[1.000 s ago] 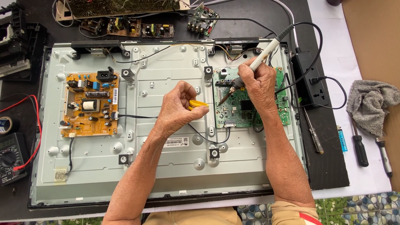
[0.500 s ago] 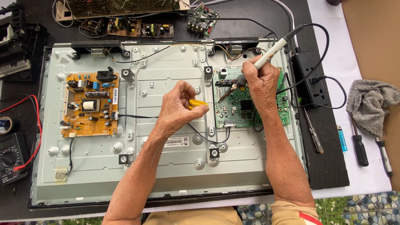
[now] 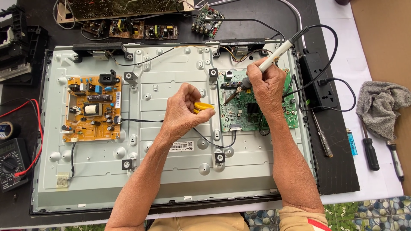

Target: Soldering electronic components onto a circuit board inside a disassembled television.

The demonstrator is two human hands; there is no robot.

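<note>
My right hand point(image 3: 269, 83) grips a soldering iron point(image 3: 274, 56) with a white handle, its tip angled down at the upper left corner of the green circuit board point(image 3: 242, 112). My left hand point(image 3: 183, 109) pinches a small yellow spool point(image 3: 202, 107), and a thin strand runs from it toward the iron's tip. Both hands hover over the grey metal back panel point(image 3: 171, 167) of an opened flat television.
An orange power board point(image 3: 93, 109) sits at the panel's left. A multimeter point(image 3: 10, 162) with red leads lies far left. A black power strip point(image 3: 319, 83), screwdrivers point(image 3: 370, 152), a blue lighter point(image 3: 351, 142) and a grey rag point(image 3: 381, 107) lie to the right. Loose circuit boards point(image 3: 141, 31) sit above.
My right hand has shifted slightly, tilting the soldering iron so its tip sits lower on the green board. The left hand holds its place with the yellow spool.
</note>
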